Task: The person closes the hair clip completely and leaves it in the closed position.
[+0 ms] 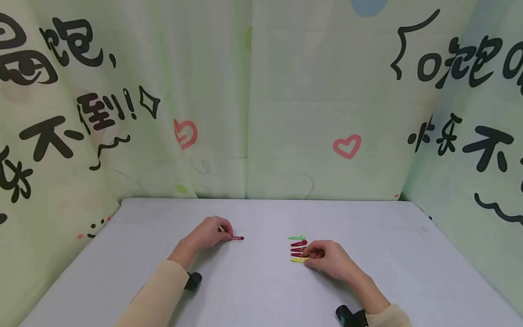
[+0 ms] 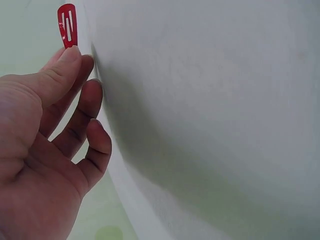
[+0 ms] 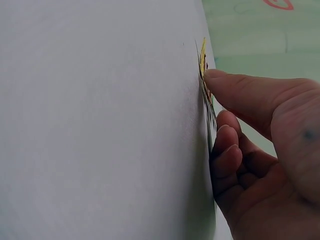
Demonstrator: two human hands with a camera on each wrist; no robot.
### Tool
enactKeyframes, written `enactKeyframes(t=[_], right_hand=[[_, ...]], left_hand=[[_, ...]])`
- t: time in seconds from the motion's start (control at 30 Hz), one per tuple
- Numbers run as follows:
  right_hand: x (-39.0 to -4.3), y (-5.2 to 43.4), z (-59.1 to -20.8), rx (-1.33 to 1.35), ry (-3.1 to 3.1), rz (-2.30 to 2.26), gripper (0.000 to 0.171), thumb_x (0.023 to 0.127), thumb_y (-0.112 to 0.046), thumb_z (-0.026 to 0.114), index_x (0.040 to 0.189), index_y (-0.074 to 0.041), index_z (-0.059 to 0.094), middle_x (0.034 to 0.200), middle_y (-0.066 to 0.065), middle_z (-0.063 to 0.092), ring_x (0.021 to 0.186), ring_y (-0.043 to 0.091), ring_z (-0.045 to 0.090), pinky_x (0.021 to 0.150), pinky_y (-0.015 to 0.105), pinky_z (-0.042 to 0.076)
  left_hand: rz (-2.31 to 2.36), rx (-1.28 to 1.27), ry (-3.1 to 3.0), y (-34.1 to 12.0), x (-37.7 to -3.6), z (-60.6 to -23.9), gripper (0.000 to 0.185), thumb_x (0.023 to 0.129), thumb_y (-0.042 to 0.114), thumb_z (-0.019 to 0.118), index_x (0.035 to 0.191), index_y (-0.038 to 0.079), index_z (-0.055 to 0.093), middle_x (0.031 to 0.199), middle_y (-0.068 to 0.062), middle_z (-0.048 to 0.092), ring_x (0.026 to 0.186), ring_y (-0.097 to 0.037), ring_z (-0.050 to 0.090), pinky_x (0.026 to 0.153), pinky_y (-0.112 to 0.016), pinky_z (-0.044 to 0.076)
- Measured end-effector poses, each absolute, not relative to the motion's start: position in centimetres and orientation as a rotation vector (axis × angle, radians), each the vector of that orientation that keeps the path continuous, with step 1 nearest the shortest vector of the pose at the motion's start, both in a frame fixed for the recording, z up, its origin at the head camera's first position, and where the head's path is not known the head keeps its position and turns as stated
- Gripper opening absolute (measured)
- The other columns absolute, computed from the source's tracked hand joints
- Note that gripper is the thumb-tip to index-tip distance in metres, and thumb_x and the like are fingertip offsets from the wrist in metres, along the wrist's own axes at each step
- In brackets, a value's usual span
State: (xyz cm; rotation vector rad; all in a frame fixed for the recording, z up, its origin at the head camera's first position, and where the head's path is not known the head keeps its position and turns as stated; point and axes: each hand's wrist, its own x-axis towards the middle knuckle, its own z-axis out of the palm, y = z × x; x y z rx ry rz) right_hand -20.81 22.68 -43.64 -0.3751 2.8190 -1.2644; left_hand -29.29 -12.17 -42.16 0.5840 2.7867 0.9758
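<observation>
The left hand (image 1: 208, 234) rests on the pale grey table (image 1: 261, 290) and pinches one end of a dark red metal snap hair clip (image 1: 237, 238) between thumb and forefinger; the rest of the clip lies flat on the surface, pointing away from the fingertips toward the other hand. In the left wrist view the same clip (image 2: 67, 24) sticks out past the thumb tip, its slotted tongue visible.

The right hand (image 1: 328, 260) lies well apart from the left, fingers curled, thumb and fingertips touching a short row of clips just beside them. Nearest its thumb is a yellow snap hair clip (image 1: 299, 260), whose edge shows in the right wrist view (image 3: 202, 60). Beyond it lie three more red snap clips (image 1: 298, 249), and farthest from the hand a light green snap clip (image 1: 296, 237). Whether the right hand actually grips a clip cannot be told.
</observation>
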Motion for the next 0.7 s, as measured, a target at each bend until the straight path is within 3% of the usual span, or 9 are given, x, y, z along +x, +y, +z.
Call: enactKeyframes(t=[0.7], right_hand=[[-20.9, 22.6, -42.4, -0.376, 2.853, -1.404, 0.016, 0.088, -0.013, 0.078, 0.101, -0.008, 0.073, 0.08, -0.003, 0.062, 0.077, 0.016, 0.058, 0.066, 0.028, 0.047]], left_hand=[[1.22, 0.564, 2.791, -12.9, -28.7, -41.9, 0.011, 0.091, 0.004, 0.073, 0.087, 0.015, 0.073, 0.083, 0.004, 0.067, 0.082, -0.016, 0.057, 0.077, -0.033, 0.048]])
